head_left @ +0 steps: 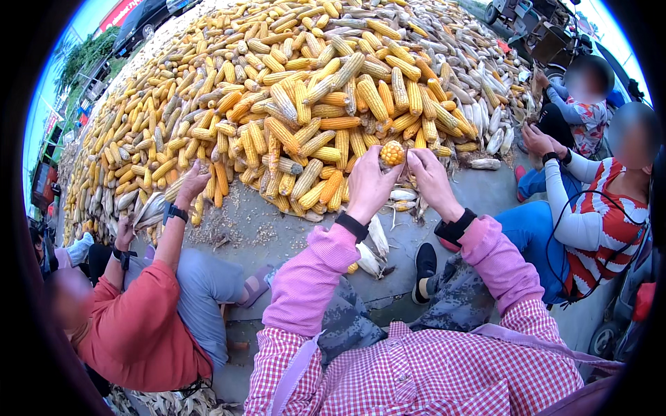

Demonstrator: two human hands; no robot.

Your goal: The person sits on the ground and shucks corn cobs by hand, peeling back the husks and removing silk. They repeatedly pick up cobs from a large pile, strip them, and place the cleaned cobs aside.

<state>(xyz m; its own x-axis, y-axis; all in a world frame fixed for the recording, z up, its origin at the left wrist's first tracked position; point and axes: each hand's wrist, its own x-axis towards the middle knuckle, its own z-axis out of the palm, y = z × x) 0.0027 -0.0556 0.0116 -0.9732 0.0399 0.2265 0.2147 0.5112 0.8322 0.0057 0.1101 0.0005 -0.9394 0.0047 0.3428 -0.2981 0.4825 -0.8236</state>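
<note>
An ear of corn (393,153), yellow with its round end toward me, is gripped in my left hand (371,184), whose fingers are closed round it. Close against its right side is my right hand (434,182), thumb and fingers pinched together. What lies in that pinch, if anything, is too small to make out. Just beyond both hands rises a large pile of husked corn ears (305,104). Below the hands, pale corn husks (374,243) lie on the ground between my feet.
To my left sits a person in a red top (142,333), hands at the pile's edge holding pale husk. At the right sit a person in a red-and-white top (603,222) and another person (583,118) farther off. Unhusked ears (479,114) lie at the pile's right side.
</note>
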